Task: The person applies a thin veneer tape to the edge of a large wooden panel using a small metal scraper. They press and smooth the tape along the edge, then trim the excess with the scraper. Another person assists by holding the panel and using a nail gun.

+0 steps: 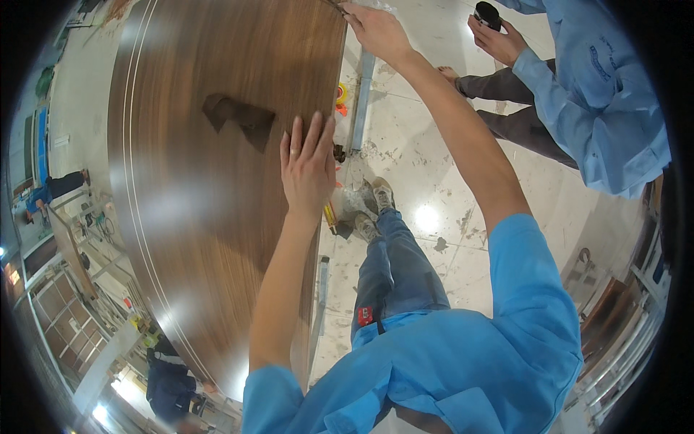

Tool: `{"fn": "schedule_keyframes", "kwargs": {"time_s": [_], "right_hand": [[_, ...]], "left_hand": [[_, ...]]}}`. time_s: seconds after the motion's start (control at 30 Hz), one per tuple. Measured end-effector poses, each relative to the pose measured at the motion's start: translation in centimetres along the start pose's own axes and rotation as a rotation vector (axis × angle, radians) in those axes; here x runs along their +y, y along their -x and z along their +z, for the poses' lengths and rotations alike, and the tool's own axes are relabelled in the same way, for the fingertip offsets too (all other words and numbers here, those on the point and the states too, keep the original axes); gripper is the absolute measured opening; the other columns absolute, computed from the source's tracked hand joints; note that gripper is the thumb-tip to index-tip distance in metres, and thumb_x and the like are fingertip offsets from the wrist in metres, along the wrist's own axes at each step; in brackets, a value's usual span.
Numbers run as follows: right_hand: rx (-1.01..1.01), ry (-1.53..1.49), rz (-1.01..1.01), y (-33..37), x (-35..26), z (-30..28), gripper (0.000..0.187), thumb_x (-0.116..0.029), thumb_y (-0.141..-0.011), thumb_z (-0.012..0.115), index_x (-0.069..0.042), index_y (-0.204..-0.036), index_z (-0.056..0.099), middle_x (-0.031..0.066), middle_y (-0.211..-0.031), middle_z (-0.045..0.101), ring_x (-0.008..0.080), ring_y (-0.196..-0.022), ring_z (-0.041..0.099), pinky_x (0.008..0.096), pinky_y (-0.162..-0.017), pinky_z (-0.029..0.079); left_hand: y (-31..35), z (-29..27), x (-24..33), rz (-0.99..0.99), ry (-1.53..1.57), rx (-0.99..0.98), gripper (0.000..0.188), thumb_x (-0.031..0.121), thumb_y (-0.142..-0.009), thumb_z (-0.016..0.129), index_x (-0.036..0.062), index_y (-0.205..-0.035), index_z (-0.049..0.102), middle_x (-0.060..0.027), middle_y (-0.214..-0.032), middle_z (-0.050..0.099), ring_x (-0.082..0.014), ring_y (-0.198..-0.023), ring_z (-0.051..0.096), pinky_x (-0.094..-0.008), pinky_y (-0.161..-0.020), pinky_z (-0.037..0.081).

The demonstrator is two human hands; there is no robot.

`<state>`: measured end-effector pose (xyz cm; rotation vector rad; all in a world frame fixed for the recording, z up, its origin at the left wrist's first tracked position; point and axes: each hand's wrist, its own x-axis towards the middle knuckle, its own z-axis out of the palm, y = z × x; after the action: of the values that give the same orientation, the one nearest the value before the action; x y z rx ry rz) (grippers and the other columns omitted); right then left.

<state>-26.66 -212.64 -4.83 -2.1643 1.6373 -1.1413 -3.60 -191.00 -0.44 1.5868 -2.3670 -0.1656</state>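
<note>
A large brown wood-grain panel (217,217) with two pale lines along its far left side lies in front of me. My left hand (309,166) rests flat on it near the right edge, fingers stretched out. At the top, by the panel's corner, my right hand (376,30) is closed, its fingertips pinching a thin dark thing that the picture's edge partly cuts off. A dark brown folded scrap (242,119), cloth or sandpaper, lies on the panel just left of my left hand; I cannot tell which.
At the upper right a co-worker in a blue shirt (600,94) holds a small round black container (487,14). Metal bars (363,101) and a yellow-red tape roll (341,94) show beside the panel's edge. Another person (170,387) is at lower left.
</note>
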Motion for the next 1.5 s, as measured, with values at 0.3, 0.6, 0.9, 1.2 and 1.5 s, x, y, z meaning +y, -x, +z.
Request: {"fn": "schedule_keyframes", "kwargs": {"time_s": [0.3,0.6,0.9,1.2,1.5], "right_hand": [[-0.329,-0.04,-0.251,19.0,-13.0,-0.1,0.049,-0.012,-0.093,0.061,-0.001,-0.14,0.058,0.0093,-0.088,0.064,0.0256,-0.077,0.068,0.0356,-0.06,0.059],[-0.219,-0.114,-0.025,11.1,-10.1,-2.0,0.043,-0.012,-0.095,0.06,-0.004,-0.138,0.059,0.0123,-0.08,0.066,0.0294,-0.074,0.07,0.0417,-0.062,0.059],[-0.451,-0.104,-0.346,31.4,-22.1,-0.4,0.053,-0.007,-0.088,0.064,-0.001,-0.14,0.059,0.0094,-0.082,0.062,0.0218,-0.072,0.068,0.0363,-0.059,0.058],[-0.157,-0.123,-0.114,20.4,-15.4,0.4,0.045,-0.011,-0.096,0.061,-0.01,-0.141,0.058,0.0138,-0.093,0.071,0.0326,-0.075,0.07,0.0434,-0.061,0.059],[-0.439,-0.223,-0.281,36.6,-26.1,-0.5,0.046,-0.004,-0.085,0.069,-0.006,-0.131,0.068,0.012,-0.117,0.074,0.0258,-0.098,0.075,0.0373,-0.08,0.063]], "left_hand": [[24.0,-6.8,-1.9,-0.212,0.072,-0.18,0.059,0.008,-0.089,0.066,0.006,-0.147,0.056,-0.0162,-0.156,0.051,-0.0391,-0.146,0.043,-0.0552,-0.122,0.031],[39.0,-12.1,-6.4,-0.613,-0.162,-0.206,0.06,0.034,-0.11,0.033,-0.0041,-0.156,0.039,-0.0286,-0.16,0.037,-0.0473,-0.151,0.03,-0.0593,-0.124,0.022],[39.6,-11.4,-7.4,-0.548,-0.16,-0.132,0.06,0.033,-0.107,0.037,-0.0044,-0.154,0.043,-0.029,-0.159,0.04,-0.0488,-0.149,0.033,-0.0615,-0.122,0.024],[40.5,-10.8,-7.9,-0.529,-0.117,-0.012,0.056,0.031,-0.106,0.046,0.0009,-0.154,0.046,-0.0242,-0.159,0.043,-0.0465,-0.149,0.035,-0.0597,-0.122,0.026],[41.9,-11.2,-7.8,-0.549,-0.089,-0.038,0.054,0.028,-0.108,0.044,0.0019,-0.155,0.045,-0.0221,-0.16,0.042,-0.0429,-0.151,0.032,-0.0571,-0.123,0.025]]}}
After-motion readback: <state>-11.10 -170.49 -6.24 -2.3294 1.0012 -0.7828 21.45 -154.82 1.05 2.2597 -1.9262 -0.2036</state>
